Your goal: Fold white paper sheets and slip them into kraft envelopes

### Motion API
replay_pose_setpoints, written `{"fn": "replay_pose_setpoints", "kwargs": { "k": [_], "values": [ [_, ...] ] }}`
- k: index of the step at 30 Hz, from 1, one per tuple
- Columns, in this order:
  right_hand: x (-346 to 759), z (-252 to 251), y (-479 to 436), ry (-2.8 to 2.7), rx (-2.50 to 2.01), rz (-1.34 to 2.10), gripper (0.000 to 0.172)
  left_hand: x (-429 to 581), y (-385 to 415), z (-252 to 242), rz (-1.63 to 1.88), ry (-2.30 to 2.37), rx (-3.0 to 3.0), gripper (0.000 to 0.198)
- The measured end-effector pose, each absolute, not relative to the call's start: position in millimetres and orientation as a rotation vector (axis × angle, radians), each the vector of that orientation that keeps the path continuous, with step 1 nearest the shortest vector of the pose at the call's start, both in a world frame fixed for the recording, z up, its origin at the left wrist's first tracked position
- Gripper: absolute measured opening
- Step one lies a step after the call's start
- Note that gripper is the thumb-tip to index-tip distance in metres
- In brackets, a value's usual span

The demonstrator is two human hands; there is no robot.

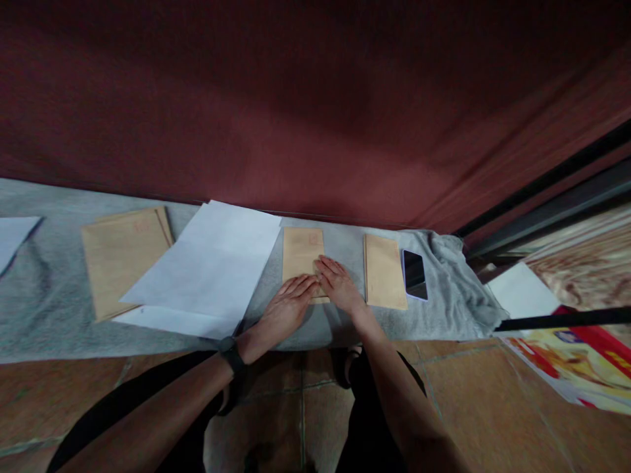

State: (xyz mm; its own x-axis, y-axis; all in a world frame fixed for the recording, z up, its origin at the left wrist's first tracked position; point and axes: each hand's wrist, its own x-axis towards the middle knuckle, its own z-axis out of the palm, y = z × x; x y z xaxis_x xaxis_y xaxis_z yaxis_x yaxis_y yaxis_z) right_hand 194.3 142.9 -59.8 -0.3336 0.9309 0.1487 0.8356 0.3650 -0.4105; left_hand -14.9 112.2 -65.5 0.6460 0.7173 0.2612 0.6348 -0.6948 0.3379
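Observation:
A small brown envelope (300,253) lies flat on the grey cloth, with a faint red mark near its top right corner. My left hand (290,302) rests flat on its lower part, fingers stretched out. Beside it my right hand (339,281) presses on the envelope's right side, fingers extended and nearly meeting the left fingertips. Both hands cover the envelope's lower portion. To the left are overlapping sheets of white paper (210,263). A stack of brown envelopes (386,269) lies to the right of my right hand.
Larger brown envelopes (121,259) lie further left, near another white sheet (17,236). A phone (415,274) sits right of the small stack. The grey cloth (444,282) covers a narrow surface against a dark red wall (296,131). A colourful box (576,361) stands at lower right.

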Motion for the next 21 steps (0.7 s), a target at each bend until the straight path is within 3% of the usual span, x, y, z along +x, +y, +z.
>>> {"fn": "replay_pose_setpoints", "kwargs": {
  "k": [8, 14, 21],
  "values": [
    [171.0, -52.1, 111.7, -2.158, -1.579, 0.279, 0.051, -13.1, 103.7, -66.4, 0.473, 1.553, 2.603, 0.057],
    [148.4, -68.1, 56.8, -2.347, -1.468, 0.231, 0.064, -14.6, 99.4, -73.2, 0.411, 1.616, 2.614, 0.061],
    [171.8, -80.2, 52.8, -2.337, -1.575, 0.072, 0.068, -11.5, 98.8, -69.2, 0.413, 1.726, 2.550, 0.059]
  ]
}}
